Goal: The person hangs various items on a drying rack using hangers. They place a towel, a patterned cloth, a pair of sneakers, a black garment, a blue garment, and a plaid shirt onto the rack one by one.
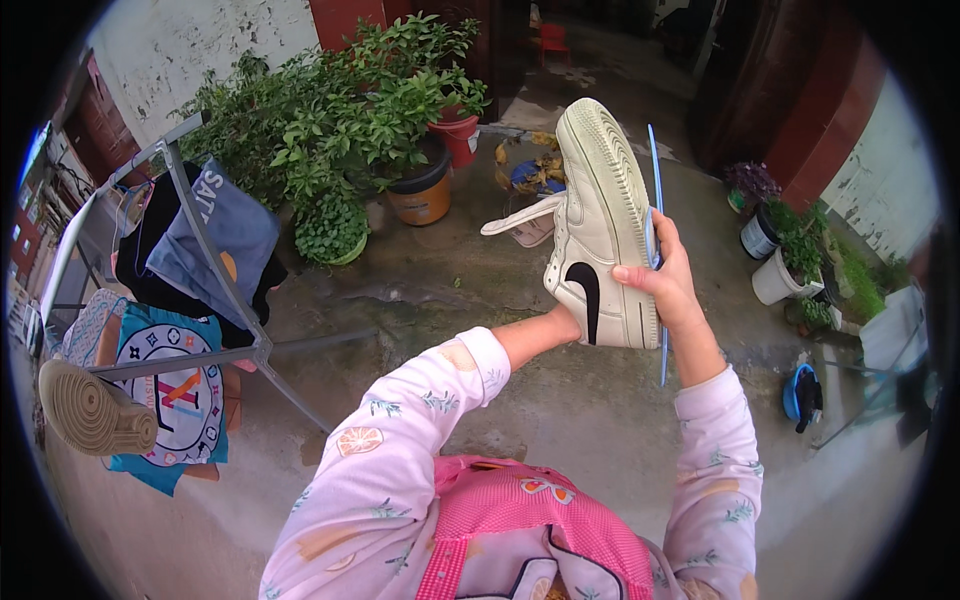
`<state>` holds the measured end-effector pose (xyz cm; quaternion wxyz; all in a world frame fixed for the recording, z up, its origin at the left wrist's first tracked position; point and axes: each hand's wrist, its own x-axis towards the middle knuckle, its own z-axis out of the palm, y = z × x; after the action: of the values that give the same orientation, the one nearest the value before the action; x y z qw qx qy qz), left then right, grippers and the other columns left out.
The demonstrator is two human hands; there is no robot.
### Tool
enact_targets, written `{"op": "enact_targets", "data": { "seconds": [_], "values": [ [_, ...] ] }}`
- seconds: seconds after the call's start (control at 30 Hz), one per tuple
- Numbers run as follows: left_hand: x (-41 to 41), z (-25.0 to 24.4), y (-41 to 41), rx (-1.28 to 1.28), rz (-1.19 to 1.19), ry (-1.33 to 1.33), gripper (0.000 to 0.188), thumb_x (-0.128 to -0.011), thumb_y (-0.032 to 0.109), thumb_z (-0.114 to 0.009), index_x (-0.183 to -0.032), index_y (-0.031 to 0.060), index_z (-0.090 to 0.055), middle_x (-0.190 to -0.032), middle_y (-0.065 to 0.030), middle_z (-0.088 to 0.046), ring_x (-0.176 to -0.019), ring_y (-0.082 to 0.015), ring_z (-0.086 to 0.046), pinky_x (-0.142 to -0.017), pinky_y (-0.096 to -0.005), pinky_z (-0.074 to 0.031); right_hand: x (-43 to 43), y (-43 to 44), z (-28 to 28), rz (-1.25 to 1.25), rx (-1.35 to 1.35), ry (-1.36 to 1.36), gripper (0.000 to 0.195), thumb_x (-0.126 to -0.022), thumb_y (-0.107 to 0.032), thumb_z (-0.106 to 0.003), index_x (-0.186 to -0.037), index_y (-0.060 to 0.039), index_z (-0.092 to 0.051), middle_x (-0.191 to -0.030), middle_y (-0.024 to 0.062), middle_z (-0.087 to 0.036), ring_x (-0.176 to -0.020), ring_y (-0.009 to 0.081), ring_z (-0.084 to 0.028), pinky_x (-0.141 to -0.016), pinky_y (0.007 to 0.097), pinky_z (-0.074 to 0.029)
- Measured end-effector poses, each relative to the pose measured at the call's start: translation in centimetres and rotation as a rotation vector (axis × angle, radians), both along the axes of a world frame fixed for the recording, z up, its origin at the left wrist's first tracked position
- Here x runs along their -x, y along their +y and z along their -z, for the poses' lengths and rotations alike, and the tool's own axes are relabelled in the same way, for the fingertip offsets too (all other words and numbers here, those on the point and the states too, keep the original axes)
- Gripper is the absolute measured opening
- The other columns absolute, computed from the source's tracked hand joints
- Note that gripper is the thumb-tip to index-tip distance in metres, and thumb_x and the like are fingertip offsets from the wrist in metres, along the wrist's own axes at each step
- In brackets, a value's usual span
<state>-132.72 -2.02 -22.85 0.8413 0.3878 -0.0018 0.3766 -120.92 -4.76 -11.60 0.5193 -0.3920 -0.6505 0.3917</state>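
A white leather Nike sneaker (589, 247) with a black swoosh is held up before me, toe upward and sole turned right. Its tongue hangs out to the left, and no laces show in the eyelets. My left hand (564, 324) reaches inside through the collar, so its fingers are hidden. Against the sole, my right hand (671, 274) grips a thin blue plastic clothes hanger (655, 169), seen nearly edge-on. The right thumb presses on the sneaker's midsole near the heel.
At left, a metal drying rack (217, 255) carries clothes, a teal printed cloth (180, 390) and another shoe (97, 409), sole outward. Potted plants (360, 112) line the wall ahead. More pots (784, 274) and a blue basin (799, 397) stand at right. A dark doorway (600, 67) lies beyond.
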Motion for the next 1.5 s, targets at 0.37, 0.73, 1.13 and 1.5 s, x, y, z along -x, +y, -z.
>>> {"op": "enact_targets", "data": {
  "seconds": [0.37,0.73,1.13,1.5],
  "values": [
    [1.8,1.9,1.0,0.122,0.0,-0.167,0.057,-0.098,0.046,-0.022,-0.144,0.0145,-0.013,-0.146,-0.0095,-0.025,-0.133,-0.0256,-0.03,-0.109,-0.0432,-0.028,2.7,1.6,-1.3,-0.042,-0.148,-0.339,0.101,-0.049,-0.031,-0.086,-0.129,0.0072,-0.038,-0.117,0.0136,-0.044,-0.114,0.0265,-0.045,-0.099,0.0332,-0.035],
    [4.8,-4.2,1.1,0.097,-0.263,-0.062,0.057,-0.097,0.047,-0.025,-0.141,0.0107,-0.027,-0.137,-0.0118,-0.041,-0.122,-0.0261,-0.046,-0.098,-0.0394,-0.044,3.8,3.5,-0.7,-0.058,-0.108,-0.129,0.1,-0.052,-0.031,-0.085,-0.13,0.0076,-0.037,-0.121,0.0137,-0.043,-0.116,0.0251,-0.045,-0.1,0.0329,-0.035],
    [5.6,-5.0,0.5,0.105,-0.292,-0.338,0.051,-0.099,0.041,-0.027,-0.137,0.0079,-0.033,-0.131,-0.0089,-0.046,-0.115,-0.0218,-0.05,-0.096,-0.0344,-0.045,7.8,0.5,0.0,0.048,-0.274,-0.385,0.099,-0.049,-0.033,-0.088,-0.127,0.0028,-0.038,-0.114,0.0147,-0.043,-0.109,0.0306,-0.048,-0.095,0.0379,-0.04],
    [5.1,-2.4,2.4,0.131,-0.266,-0.346,0.05,-0.098,0.04,-0.029,-0.136,0.0076,-0.034,-0.13,-0.0084,-0.047,-0.114,-0.0222,-0.05,-0.096,-0.0345,-0.044,7.1,1.9,1.7,0.068,-0.252,-0.38,0.099,-0.051,-0.035,-0.087,-0.127,0.0055,-0.038,-0.115,0.0156,-0.043,-0.109,0.0303,-0.048,-0.096,0.0377,-0.039]
  ]
}}
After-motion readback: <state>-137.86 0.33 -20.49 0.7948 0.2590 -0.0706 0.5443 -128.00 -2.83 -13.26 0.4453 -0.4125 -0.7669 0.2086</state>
